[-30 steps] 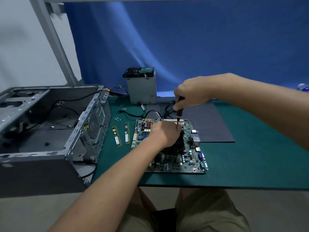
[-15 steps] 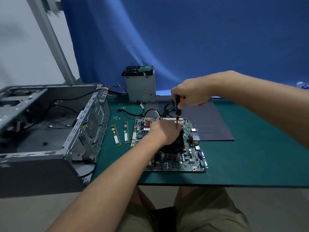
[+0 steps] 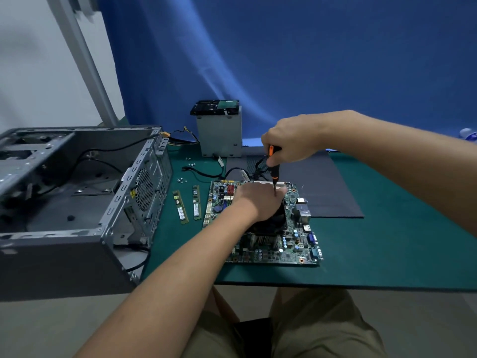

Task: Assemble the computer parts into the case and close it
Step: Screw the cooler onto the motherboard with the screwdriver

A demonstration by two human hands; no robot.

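Head view: right hand (image 3: 291, 143) grips orange-and-black screwdriver (image 3: 275, 171), left hand (image 3: 258, 200) on black cooler (image 3: 271, 226), grip unclear; green motherboard (image 3: 291, 244) not yet inside open grey metal case (image 3: 51, 264).

Blue backdrop (image 3: 309, 60) behind green mat (image 3: 387, 254), grey strut (image 3: 85, 60) at L.

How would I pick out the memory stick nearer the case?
Start at the open grey case on the left. Between it and the motherboard, on the green mat, lie two slim sticks. Yours is the left stick, tilted, while the right stick lies straighter.
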